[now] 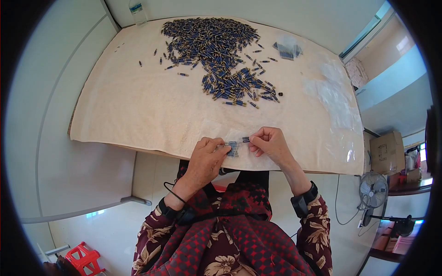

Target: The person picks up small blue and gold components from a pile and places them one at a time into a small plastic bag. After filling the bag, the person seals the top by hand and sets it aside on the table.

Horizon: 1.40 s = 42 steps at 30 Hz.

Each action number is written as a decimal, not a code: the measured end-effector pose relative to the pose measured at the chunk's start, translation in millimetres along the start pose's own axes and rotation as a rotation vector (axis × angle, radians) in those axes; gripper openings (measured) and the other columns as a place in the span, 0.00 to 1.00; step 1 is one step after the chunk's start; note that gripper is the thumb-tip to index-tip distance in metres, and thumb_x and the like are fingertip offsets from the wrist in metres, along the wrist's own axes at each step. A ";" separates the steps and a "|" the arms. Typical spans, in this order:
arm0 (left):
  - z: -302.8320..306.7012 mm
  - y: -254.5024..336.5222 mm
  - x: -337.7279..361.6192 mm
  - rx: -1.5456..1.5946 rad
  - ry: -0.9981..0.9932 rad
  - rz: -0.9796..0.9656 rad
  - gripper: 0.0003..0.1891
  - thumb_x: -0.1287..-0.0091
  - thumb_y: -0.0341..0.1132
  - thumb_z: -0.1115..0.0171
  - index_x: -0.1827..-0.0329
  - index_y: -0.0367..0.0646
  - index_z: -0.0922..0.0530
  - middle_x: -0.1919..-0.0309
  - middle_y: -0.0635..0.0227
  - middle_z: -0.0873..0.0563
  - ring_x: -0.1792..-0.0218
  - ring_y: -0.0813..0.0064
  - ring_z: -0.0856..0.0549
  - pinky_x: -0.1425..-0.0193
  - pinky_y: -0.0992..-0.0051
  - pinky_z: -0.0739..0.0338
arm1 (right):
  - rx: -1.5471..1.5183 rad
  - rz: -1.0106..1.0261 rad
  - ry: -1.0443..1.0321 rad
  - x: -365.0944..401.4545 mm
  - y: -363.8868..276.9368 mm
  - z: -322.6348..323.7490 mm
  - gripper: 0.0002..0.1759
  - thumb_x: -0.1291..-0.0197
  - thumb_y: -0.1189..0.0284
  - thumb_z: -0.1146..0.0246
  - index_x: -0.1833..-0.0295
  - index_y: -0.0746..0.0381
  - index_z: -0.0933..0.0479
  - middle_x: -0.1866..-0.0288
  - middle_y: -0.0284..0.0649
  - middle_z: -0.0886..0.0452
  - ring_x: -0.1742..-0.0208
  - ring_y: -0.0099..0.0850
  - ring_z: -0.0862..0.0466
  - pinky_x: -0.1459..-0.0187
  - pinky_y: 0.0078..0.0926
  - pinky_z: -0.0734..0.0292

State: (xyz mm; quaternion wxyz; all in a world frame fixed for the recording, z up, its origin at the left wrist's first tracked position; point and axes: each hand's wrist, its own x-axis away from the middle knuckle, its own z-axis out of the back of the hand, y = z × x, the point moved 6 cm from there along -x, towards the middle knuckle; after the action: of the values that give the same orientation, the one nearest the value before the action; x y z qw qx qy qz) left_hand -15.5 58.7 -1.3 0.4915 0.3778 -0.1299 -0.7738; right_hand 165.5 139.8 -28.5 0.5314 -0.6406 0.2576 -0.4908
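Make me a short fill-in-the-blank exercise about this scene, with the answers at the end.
1. The gold-ended cylinders heaped on the cloth-covered table have ____ bodies.
2. The hand touching the small clear packet is the person's ____ one.
3. The plastic stool on the floor is coloured ____.
4. In the picture, the electric fan stands to the ____ of the table.

Missing words: blue; left; red; right.
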 end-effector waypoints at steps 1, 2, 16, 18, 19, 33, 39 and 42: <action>-0.1 0.2 -0.1 -0.001 -0.001 -0.005 0.15 0.47 0.23 0.35 0.55 0.42 0.17 0.54 0.62 0.19 0.58 0.63 0.23 0.53 0.69 0.26 | -0.007 0.017 0.011 1.0 0.2 -1.1 0.07 0.39 0.74 0.37 0.64 0.67 0.23 0.70 0.40 0.16 0.74 0.21 0.18 0.77 0.14 0.23; 0.0 -0.1 -0.2 0.000 -0.001 -0.005 0.15 0.47 0.23 0.35 0.55 0.42 0.17 0.54 0.62 0.19 0.58 0.63 0.23 0.53 0.69 0.26 | -0.014 0.033 0.023 2.0 0.2 -1.9 0.06 0.39 0.74 0.37 0.64 0.68 0.23 0.70 0.40 0.16 0.74 0.21 0.17 0.77 0.14 0.24; 2.0 -3.0 1.2 0.076 -0.013 0.011 0.17 0.49 0.23 0.34 0.53 0.40 0.20 0.55 0.60 0.20 0.55 0.59 0.23 0.51 0.66 0.27 | 0.080 0.120 0.008 -1.5 1.6 -13.5 0.05 0.40 0.78 0.36 0.63 0.70 0.21 0.69 0.38 0.17 0.73 0.18 0.20 0.73 0.13 0.26; 3.1 -3.4 0.8 0.098 -0.016 0.013 0.18 0.49 0.23 0.34 0.52 0.40 0.21 0.55 0.60 0.21 0.55 0.58 0.23 0.50 0.65 0.28 | 0.219 0.155 0.047 0.6 -4.3 -13.1 0.05 0.41 0.78 0.35 0.63 0.70 0.20 0.70 0.36 0.17 0.73 0.17 0.21 0.71 0.13 0.26; 3.7 -3.2 0.3 0.100 -0.022 0.019 0.20 0.49 0.23 0.34 0.51 0.39 0.21 0.54 0.60 0.21 0.54 0.58 0.24 0.49 0.65 0.28 | 0.289 0.173 0.066 0.9 -6.6 -13.0 0.05 0.41 0.78 0.35 0.63 0.70 0.19 0.70 0.35 0.17 0.73 0.16 0.21 0.70 0.13 0.26; 6.0 -9.1 0.1 0.129 -0.005 0.087 0.24 0.50 0.24 0.30 0.47 0.41 0.24 0.50 0.58 0.22 0.51 0.56 0.22 0.49 0.67 0.25 | 0.284 0.276 0.133 2.0 -7.1 -18.2 0.05 0.45 0.77 0.32 0.65 0.68 0.17 0.75 0.33 0.17 0.74 0.15 0.23 0.72 0.14 0.29; 7.1 -20.3 12.9 0.237 -0.020 0.105 0.20 0.49 0.23 0.31 0.51 0.41 0.21 0.49 0.57 0.23 0.52 0.58 0.21 0.51 0.69 0.23 | 0.257 0.281 0.163 0.9 -3.9 -20.9 0.05 0.44 0.76 0.31 0.65 0.68 0.17 0.77 0.29 0.20 0.77 0.13 0.28 0.76 0.13 0.34; 9.0 -17.8 16.0 0.277 -0.015 0.086 0.17 0.48 0.22 0.33 0.54 0.41 0.19 0.49 0.56 0.23 0.52 0.58 0.20 0.51 0.69 0.23 | 0.292 0.262 0.174 2.8 -5.8 -22.6 0.05 0.44 0.76 0.31 0.65 0.68 0.17 0.78 0.28 0.21 0.77 0.12 0.29 0.76 0.13 0.35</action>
State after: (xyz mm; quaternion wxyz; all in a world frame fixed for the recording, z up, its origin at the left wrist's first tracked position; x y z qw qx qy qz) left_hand -37.4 52.1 -12.6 0.4665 0.4302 -0.2552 -0.7295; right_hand 145.1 129.5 -23.1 0.6537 -0.4731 0.3097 -0.5029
